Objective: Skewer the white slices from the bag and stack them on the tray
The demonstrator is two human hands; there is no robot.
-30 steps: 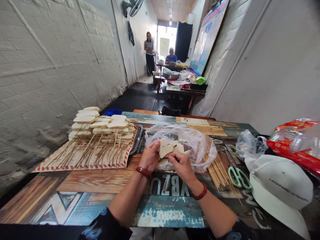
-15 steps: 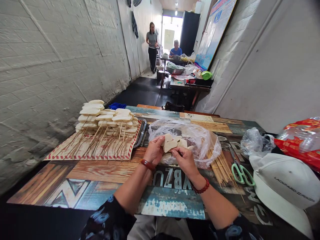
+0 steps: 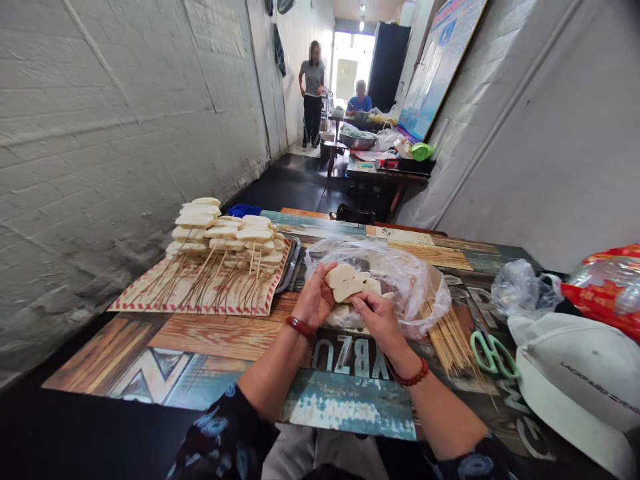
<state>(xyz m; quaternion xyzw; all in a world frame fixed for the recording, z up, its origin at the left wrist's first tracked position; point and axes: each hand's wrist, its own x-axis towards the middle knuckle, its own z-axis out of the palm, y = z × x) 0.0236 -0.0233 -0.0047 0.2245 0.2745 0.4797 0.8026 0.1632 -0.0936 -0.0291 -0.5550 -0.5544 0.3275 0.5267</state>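
Pale flat slices (image 3: 346,283) are between my two hands, over a clear plastic bag (image 3: 420,287) with more slices in it. My left hand (image 3: 315,297) has its fingers spread at the left side of the slices, touching their edge. My right hand (image 3: 383,323) is pinched at their lower right edge; what its fingertips hold is too small to make out. Bamboo sticks (image 3: 453,343) lie to the right, partly under the bag. Skewered slices (image 3: 227,233) are piled on a red-edged paper sheet (image 3: 195,290) at the left, their sticks pointing toward me.
Green-handled scissors (image 3: 495,353), a white cap (image 3: 575,380), a crumpled plastic bag (image 3: 523,287) and a red package (image 3: 607,297) are at the right. A metal tray (image 3: 289,267) edge shows beside the paper. Two people are farther back, one standing, one seated near other tables.
My left hand's fingers have opened away from the slices. The view has shifted slightly left. The standing person in the background has changed posture.
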